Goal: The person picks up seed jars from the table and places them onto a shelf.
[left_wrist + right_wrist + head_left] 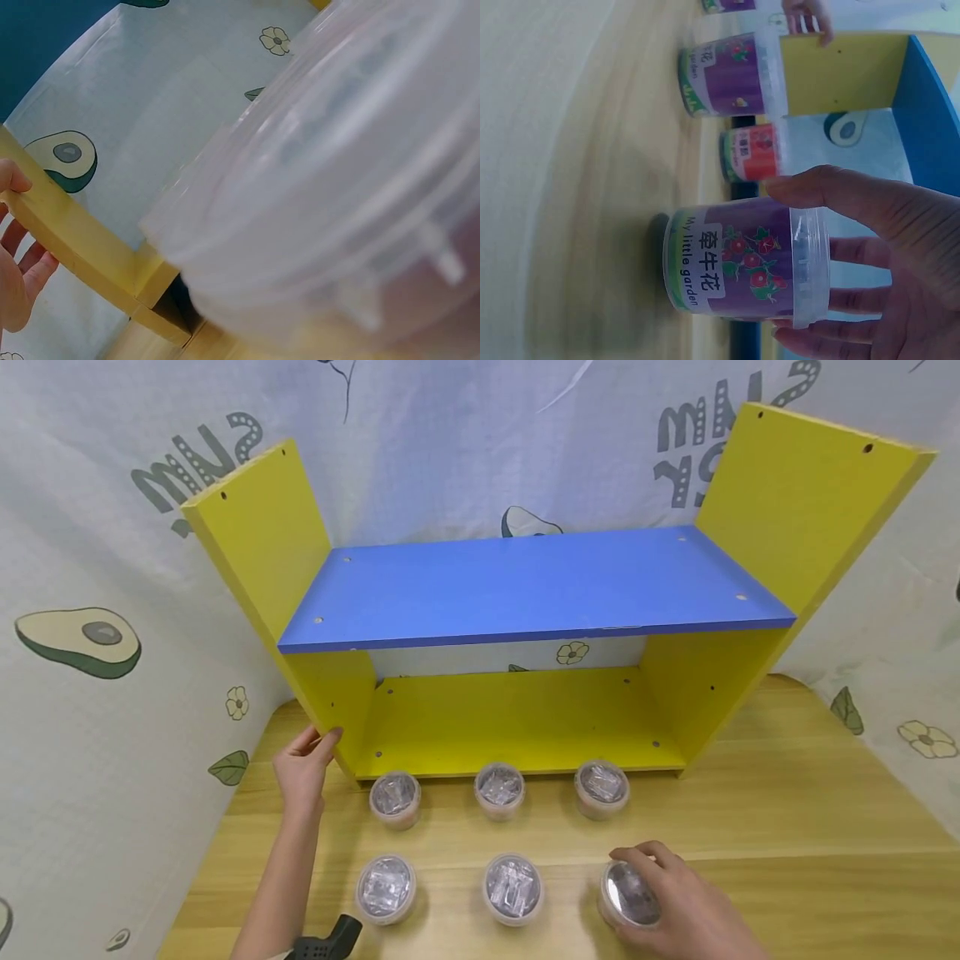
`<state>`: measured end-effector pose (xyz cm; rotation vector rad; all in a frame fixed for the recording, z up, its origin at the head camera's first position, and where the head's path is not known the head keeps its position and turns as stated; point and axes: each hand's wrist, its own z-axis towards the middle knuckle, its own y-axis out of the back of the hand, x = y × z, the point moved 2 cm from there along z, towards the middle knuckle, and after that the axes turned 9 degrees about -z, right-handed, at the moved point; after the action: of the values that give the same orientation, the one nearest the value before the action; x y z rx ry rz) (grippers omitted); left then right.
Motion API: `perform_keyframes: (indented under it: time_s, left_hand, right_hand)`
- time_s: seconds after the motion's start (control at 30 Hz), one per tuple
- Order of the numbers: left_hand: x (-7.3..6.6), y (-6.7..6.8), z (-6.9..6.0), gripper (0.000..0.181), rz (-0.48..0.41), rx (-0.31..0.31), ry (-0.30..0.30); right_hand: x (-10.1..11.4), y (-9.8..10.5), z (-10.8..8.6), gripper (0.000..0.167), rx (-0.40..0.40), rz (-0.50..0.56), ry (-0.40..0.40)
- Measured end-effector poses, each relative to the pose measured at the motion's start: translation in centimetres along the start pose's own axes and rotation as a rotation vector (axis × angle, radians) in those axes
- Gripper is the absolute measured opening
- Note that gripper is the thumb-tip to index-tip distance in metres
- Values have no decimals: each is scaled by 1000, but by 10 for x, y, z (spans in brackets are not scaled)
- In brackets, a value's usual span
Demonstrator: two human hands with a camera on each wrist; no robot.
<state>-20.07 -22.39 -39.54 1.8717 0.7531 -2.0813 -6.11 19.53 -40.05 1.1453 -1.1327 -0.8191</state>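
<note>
A yellow shelf unit with a blue middle board (536,585) stands on the wooden table. My left hand (303,768) pinches the front edge of its left side panel (262,547) low down; in the left wrist view the thumb lies on one face and the fingers on the other. At the front right, my right hand (678,897) grips a lidded plastic cup (632,893) around its upper part. In the right wrist view this cup (731,262) has a purple "My little garden" label with red flowers, and stands on or just above the table.
Several similar cups form two rows before the shelf, including a back-left cup (395,799), a front-left cup (386,889) and a front-middle cup (513,889). One cup (337,180) fills much of the left wrist view. A printed cloth (135,752) hangs behind and beside the table.
</note>
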Motion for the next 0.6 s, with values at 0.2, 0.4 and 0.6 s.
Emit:
perform_keyframes:
  time_s: [0.2,0.4,0.6]
  left_hand:
    - [-2,1,1,40,18,8,2]
    - [0,1,3,36,24,11,3]
    - [-2,4,3,40,67,28,10]
  right_hand:
    - [-3,13,0,66,16,-2,-18]
    - [-6,30,1,65,-65,-32,30]
    - [-11,44,5,67,-66,-60,47]
